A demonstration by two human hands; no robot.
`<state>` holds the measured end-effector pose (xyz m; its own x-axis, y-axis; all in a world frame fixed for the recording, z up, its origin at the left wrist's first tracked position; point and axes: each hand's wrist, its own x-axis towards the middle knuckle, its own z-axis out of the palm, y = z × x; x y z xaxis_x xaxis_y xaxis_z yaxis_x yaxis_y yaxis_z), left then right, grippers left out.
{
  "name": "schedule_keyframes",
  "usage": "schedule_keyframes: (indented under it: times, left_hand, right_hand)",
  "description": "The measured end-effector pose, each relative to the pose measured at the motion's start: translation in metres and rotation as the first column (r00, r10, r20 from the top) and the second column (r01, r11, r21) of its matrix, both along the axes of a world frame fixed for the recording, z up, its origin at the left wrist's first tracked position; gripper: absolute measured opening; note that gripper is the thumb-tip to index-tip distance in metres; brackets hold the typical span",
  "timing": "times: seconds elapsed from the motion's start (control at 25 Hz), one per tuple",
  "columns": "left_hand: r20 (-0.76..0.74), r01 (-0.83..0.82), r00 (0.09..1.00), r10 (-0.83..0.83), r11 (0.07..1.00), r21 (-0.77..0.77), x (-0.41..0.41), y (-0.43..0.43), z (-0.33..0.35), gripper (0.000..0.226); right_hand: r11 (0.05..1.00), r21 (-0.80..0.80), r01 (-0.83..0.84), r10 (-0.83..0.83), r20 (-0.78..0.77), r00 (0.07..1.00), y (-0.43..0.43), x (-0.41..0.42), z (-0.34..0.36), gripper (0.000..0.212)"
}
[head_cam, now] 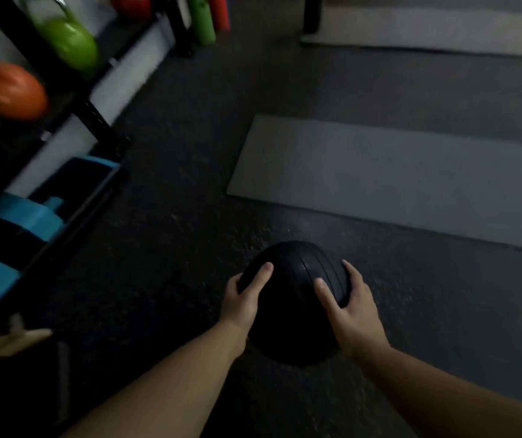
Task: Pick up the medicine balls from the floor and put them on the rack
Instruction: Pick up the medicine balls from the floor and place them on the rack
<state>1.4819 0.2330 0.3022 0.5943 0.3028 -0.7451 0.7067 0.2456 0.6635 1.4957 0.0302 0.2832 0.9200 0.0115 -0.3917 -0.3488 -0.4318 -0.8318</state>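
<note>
Black ball sits over the floor right of the rack, left hand and right hand clamped on its sides, fingers spread; smooth rubber could slip out mid-carry.

The floor is dark, speckled rubber, dim in this light. A flat grey mat lies on it to the right of the middle, its long edge running away to the right. A second, paler mat lies along the far right edge. At the far end stand a green roller and a red roller, upright and side by side. A black rack stands along the floor's left edge.
</note>
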Motion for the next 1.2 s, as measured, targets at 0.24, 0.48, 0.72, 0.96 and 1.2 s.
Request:
schedule_keyframes:
  times: [0.24, 0.48, 0.72, 0.96, 1.2]
  left_hand:
    - [0.29, -0.103, 0.955, 0.065, 0.988, 0.118, 0.059, 0.145, 0.273, 0.09]
    - [0.583, -0.374, 0.785, 0.212, 0.911, 0.172, 0.073, 0.253, 0.497, 0.102]
    - [0.746, -0.606, 0.609, 0.272, 0.766, 0.216, 0.085, 0.347, 0.635, 0.097]
    - [0.792, -0.793, 0.479, 0.378, 0.573, 0.206, 0.083, 0.438, 0.725, 0.089]
    - [0.844, -0.88, 0.399, 0.359, 0.408, 0.243, 0.071, 0.561, 0.774, 0.115]
  right_hand:
    - [0.991, 0.106, -0.082, 0.05, 0.274, 0.96, 0.146, 0.077, 0.266, 0.121]
    - [0.95, 0.187, -0.252, 0.116, 0.537, 0.836, 0.278, 0.14, 0.479, 0.121]
    - [0.834, 0.233, -0.5, 0.19, 0.729, 0.657, 0.408, 0.202, 0.618, 0.111]
    - [0.639, 0.267, -0.722, 0.267, 0.803, 0.533, 0.543, 0.234, 0.705, 0.104]
    - [0.469, 0.258, -0.845, 0.339, 0.831, 0.442, 0.692, 0.239, 0.765, 0.111]
